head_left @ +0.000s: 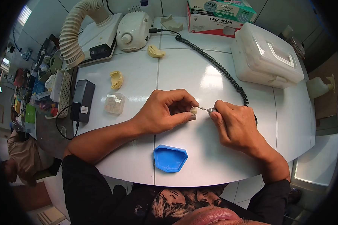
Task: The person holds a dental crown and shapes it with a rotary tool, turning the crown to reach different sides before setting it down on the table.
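Between the thumb and fingertips of my left hand [163, 110] is a small tooth-coloured piece [193, 111], which looks like a dental crown. My right hand [234, 122] is closed around a rotary handpiece [211, 110], most of its body hidden in the palm. Its thin bur points left and meets or nearly meets the piece; contact is too small to tell. Below the hands lies a blue angular tray [170, 159]. Left of my left hand are a clear plastic box [114, 103] with pale contents and a yellow dental cast [116, 80].
A coiled black cord [217, 64] runs from the white control box [134, 32] toward my right hand. Another cast [155, 51], a ribbed hose [69, 41], a black power box [83, 101], mask boxes [217, 20] and a white case [266, 56] surround the work area. Another person [24, 153] is at far left.
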`<state>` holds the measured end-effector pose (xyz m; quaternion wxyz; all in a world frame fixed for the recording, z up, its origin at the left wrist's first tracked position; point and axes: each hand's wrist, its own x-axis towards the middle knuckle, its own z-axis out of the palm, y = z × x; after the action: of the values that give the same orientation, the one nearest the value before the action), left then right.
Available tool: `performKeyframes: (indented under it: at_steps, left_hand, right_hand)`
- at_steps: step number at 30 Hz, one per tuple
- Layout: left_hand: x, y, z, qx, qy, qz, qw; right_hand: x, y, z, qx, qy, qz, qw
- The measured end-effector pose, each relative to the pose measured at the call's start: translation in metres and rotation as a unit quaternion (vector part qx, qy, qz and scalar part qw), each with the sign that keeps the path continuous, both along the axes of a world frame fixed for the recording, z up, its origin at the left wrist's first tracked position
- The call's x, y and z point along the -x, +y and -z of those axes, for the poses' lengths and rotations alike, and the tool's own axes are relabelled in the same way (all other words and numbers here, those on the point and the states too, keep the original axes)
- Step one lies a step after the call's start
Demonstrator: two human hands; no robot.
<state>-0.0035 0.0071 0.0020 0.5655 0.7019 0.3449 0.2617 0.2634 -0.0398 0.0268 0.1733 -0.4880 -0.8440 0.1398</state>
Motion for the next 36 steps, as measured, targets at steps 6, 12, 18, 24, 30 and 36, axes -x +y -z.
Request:
performKeyframes:
  at_steps: [6,12,18,24,30,36]
  left_hand:
    - [0.0,0.0,0.002,0.009,-0.027,-0.004,1.0]
    - [-0.001,0.0,-0.001,0.007,-0.015,-0.009,1.0]
    - [0.0,0.0,0.001,0.002,-0.017,0.001,1.0]
    - [0.0,0.001,-0.004,-0.022,0.004,-0.004,1.0]
    - [-0.003,-0.003,0.003,-0.043,-0.018,-0.029,0.998]
    - [-0.004,-0.002,0.002,-0.078,0.019,-0.026,0.996]
  right_hand:
    - [0.001,0.0,0.0,-0.006,-0.008,-0.006,1.0]
    - [0.002,-0.001,-0.002,-0.007,-0.014,-0.007,1.0]
    - [0.002,-0.001,-0.001,-0.006,-0.01,-0.01,1.0]
    - [0.002,0.0,-0.002,-0.003,-0.013,-0.009,1.0]
    - [0.003,-0.001,-0.001,-0.013,-0.024,-0.003,1.0]
    - [0.009,-0.003,0.003,-0.042,-0.048,0.001,0.998]
